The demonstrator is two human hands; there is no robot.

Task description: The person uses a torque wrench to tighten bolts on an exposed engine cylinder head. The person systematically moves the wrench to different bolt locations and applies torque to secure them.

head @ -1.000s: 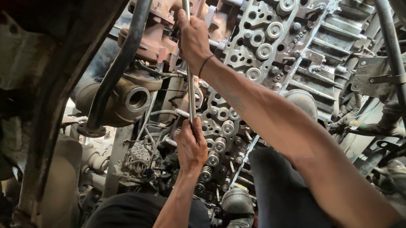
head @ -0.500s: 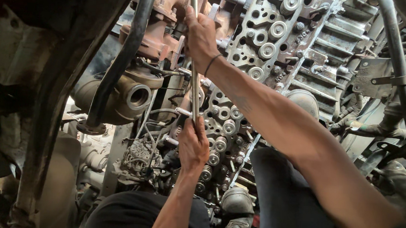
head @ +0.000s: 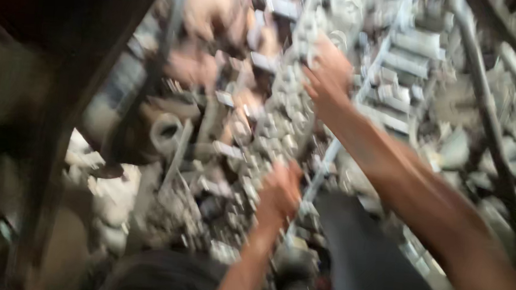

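Engine parts (head: 285, 104) fill the middle of the view, a grey block crowded with round fittings and bolts, all heavily blurred. The right hand (head: 329, 77) reaches up from the lower right on a long bare arm and rests against the upper part of the block; its fingers look curled, but the blur hides whether the grip is closed on anything. The left hand (head: 279, 192) comes up from the bottom centre and sits lower on the same block, fist-like, just beside a thin pale rod (head: 323, 168) that slants upward; whether its grip is clamped on that rod cannot be told. A round metal housing (head: 165, 132) shows to the left of the block. A dark beam (head: 74, 90) crosses the left side. Dark pipes (head: 490, 119) run down the right side.
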